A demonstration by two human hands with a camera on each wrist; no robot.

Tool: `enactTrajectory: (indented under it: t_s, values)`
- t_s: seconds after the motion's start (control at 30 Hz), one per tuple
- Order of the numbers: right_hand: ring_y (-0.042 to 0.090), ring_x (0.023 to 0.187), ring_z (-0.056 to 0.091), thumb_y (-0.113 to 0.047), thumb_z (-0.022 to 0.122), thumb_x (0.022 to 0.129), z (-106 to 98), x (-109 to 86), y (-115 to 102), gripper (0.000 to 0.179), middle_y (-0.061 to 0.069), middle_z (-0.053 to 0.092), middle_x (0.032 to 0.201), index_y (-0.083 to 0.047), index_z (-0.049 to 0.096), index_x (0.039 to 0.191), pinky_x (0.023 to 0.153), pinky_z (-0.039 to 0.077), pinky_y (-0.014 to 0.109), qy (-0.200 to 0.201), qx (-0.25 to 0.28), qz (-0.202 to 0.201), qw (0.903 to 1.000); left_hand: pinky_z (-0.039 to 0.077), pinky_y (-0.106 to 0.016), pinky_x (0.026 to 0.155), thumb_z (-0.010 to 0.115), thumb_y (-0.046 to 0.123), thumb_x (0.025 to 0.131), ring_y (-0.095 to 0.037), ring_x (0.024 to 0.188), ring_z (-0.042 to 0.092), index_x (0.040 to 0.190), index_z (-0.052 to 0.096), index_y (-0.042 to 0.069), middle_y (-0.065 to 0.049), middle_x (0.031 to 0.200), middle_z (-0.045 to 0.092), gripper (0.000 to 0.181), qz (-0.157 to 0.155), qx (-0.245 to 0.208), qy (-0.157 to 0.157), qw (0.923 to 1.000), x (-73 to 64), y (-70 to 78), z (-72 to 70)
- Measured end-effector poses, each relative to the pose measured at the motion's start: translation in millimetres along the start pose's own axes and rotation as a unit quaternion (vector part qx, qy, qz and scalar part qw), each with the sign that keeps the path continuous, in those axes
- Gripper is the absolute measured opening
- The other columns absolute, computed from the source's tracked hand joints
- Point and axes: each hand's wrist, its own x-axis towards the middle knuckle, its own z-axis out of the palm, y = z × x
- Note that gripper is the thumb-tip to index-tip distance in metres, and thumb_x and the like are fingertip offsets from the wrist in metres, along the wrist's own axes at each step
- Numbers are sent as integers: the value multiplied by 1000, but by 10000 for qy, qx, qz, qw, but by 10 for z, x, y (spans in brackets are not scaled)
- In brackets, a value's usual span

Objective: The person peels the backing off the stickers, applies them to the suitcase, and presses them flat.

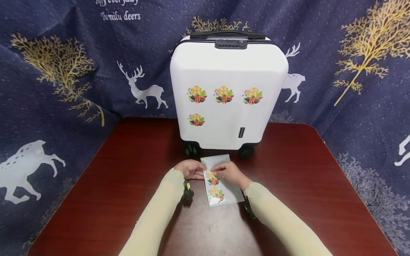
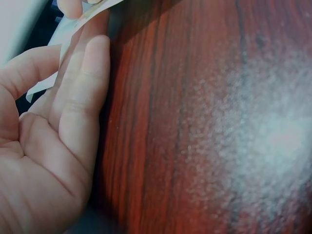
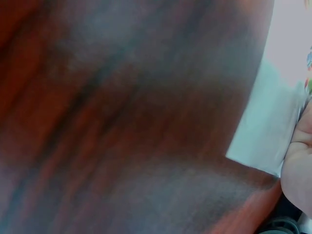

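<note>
A white sticker sheet (image 1: 232,193) with colourful fruit stickers (image 1: 216,195) lies slanted over the table below the suitcase. My left hand (image 1: 190,169) holds its left edge, thumb on one face and fingers behind, as the left wrist view shows at the sheet's edge (image 2: 57,73). My right hand (image 1: 230,172) reaches over the sheet from the right, thumb and forefinger pinching at the upper fruit sticker (image 1: 213,179); the fingers partly cover it. In the right wrist view the side of that hand (image 3: 298,168) rests by the sheet's corner.
A white suitcase (image 1: 224,128) stands upright behind the sheet on black wheels (image 1: 246,151). Four-sticker layout aside, its front bears several fruit stickers (image 1: 224,95) and a small black label (image 1: 241,132). Around it spreads a dark red table (image 1: 288,170), with a blue deer-print cloth (image 1: 141,42) behind.
</note>
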Motion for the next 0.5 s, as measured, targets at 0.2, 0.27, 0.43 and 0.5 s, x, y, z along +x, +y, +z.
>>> enactTrajectory:
  t_s: [0.2,0.27,0.43,0.5]
  values:
    - [9,86,59,-8,74,91,-37,43,-13,15,13,77,104,-1,78,105,72,47,19,81,-122,-24,9999,59,-34,102,57,5,99,-13,78,69,92,61,6,-7,89,70,8,-44,68,-63,9999,27,58,-19]
    - [8,83,57,-7,75,91,-43,47,-10,14,13,77,99,1,78,102,72,46,19,81,-136,-115,9998,61,-33,98,57,4,99,-11,75,69,90,61,7,-5,86,70,10,-43,128,-149,9998,34,64,-24]
    - [8,74,51,-8,76,90,-20,46,15,14,11,73,86,2,76,98,67,42,21,-20,-70,-200,9998,61,-31,96,56,4,99,-10,73,69,88,60,8,-3,83,69,13,-109,284,-327,9990,41,32,-54]
    - [8,73,51,-8,76,89,-11,40,24,13,9,72,84,3,75,97,65,42,21,-46,-46,-168,9998,60,-33,99,55,4,100,-10,73,69,88,60,8,-4,82,69,13,-161,268,-333,9990,43,21,-55]
